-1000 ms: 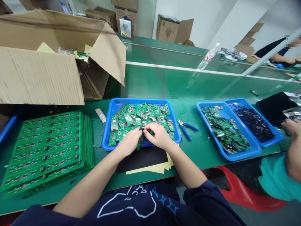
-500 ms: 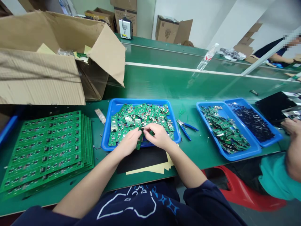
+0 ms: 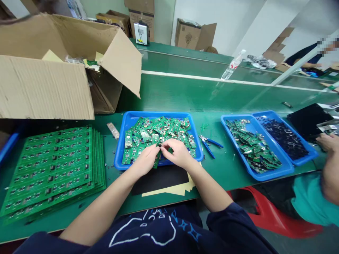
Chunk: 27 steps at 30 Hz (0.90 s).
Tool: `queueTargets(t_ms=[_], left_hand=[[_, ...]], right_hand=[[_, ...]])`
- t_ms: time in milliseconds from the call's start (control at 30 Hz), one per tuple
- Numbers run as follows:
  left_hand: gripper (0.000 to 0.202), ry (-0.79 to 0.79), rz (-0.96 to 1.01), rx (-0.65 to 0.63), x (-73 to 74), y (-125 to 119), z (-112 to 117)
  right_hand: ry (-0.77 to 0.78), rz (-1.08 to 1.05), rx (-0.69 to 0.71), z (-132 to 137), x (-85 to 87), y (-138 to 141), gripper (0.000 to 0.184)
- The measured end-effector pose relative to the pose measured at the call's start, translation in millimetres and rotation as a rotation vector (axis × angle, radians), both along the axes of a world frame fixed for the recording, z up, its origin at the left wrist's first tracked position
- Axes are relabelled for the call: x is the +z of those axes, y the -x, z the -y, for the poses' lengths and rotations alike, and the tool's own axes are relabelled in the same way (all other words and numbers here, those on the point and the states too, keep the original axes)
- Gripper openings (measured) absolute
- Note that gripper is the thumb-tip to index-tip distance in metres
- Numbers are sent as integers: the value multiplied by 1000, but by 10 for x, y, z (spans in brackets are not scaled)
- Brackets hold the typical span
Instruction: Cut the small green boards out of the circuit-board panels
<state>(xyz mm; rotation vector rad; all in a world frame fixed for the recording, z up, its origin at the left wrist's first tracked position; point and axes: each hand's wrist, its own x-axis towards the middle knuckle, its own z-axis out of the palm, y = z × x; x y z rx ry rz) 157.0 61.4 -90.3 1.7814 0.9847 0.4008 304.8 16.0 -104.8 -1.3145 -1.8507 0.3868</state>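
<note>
- I had one view, the head camera, looking forward and down over the person's dark navy top (image 3: 148,229).
- My left grip (image 3: 143,158) and right grip (image 3: 178,153) met low over the middle of the bench (image 3: 212,176), both closed in a pinch on a narrow green circuit board (image 3: 157,160).
- That board hung nearly upright between the grips, just above the central tray. Its upper end was hidden by my fingers.
- Such a slim board seemed best held lightly at its edges, with the fingertips clear of the soldered parts.
- The central blue plastic tray (image 3: 148,114) was heaped with loose, criss-crossed green circuit boards (image 3: 156,128).
- To its left lay a neat stack of uncut green circuit board panels (image 3: 53,169), below an open cardboard box (image 3: 45,88).
- To its right lay blue-handled side cutters (image 3: 208,145), then a blue tray (image 3: 265,176) holding a pile of smaller green boards (image 3: 253,146).
- Touching that tray stood another blue tray (image 3: 304,155), filled with small dark pieces (image 3: 284,135) I could not identify.
- At the far right, a co-worker's hand (image 3: 327,143) worked beside a teal sleeve (image 3: 312,199).
</note>
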Motion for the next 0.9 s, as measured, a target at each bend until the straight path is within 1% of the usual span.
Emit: queueTargets(t_ms=[100,200,300,367,400,467,533,600,733,900], left_hand=[[28,-23,-17,9,-10,-7,5],[28,-39,-5,44,-6,-10,5],[31,-38,34,84,30,-1,-9],[33,-36,70,137,59,7,-22],[33,-35,87,164,70,11,-28],[34,-27,116,195,79,15,-33],[35,-13,140,195,73,16,-29],[40,19,156,185,63,17,-19],[46,32,146,173,57,19,-4],[48,8,105,73,84,19,8]], right_hand=[[45,-20,4,-1,4,-2,14],[152,-93,-19,-2,7,-12,10],[283,-201,-83,-7,4,-22,10],[304,-267,-121,-13,0,-21,11],[279,-296,-129,-16,-2,-16,11],[177,-320,-127,-21,-3,-4,12],[59,-272,-120,-25,-2,4,8],[-24,-196,-113,-27,0,2,7],[-82,-133,-126,-35,-3,-39,10],[-131,-56,-145,-57,-16,-112,10]])
